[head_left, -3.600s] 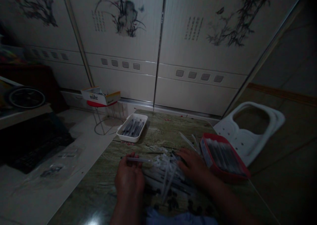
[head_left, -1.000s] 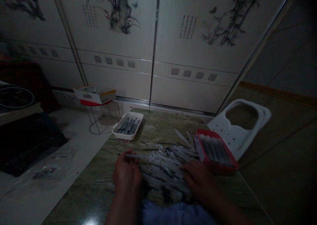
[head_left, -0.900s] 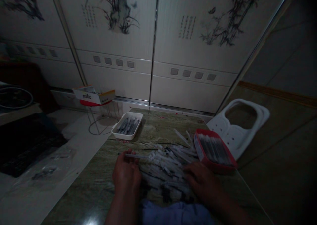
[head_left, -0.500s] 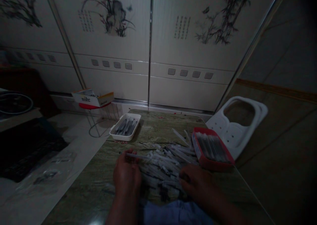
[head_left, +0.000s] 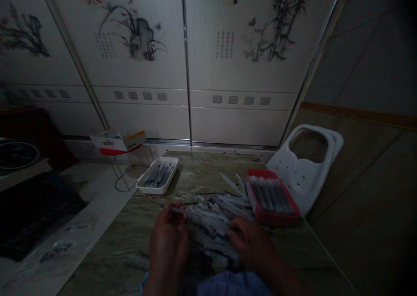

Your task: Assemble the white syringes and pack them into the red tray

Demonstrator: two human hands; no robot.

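Observation:
A loose pile of slim translucent pen barrels (head_left: 211, 215), some with dark parts, spreads across the table in front of me. At the pile's left side my left hand (head_left: 171, 226) has its fingers closed on one pale pen barrel (head_left: 180, 210), which points right over the heap. My right hand (head_left: 249, 239) is at the pile's right side, fingers curled in; what they grip, if anything, is too dark to make out. Beyond my right hand, a red box (head_left: 295, 220) holds many barrels lined up side by side. Farther off on the left, a white tray (head_left: 153, 191) holds dark-cored pens.
The wood-patterned table (head_left: 202, 170) ends before sliding cabinet doors (head_left: 241, 122). A white folding chair (head_left: 304, 174) stands against its right side. Left of the table, an open carton (head_left: 114, 142) rests on a red stool (head_left: 120, 152). A clear plastic bag (head_left: 61, 248) lies on the floor.
The view has shifted a little, so the scene sits lower and farther left. My right hand appears slightly higher and closer to the pile's middle. The left hand still holds the barrel.

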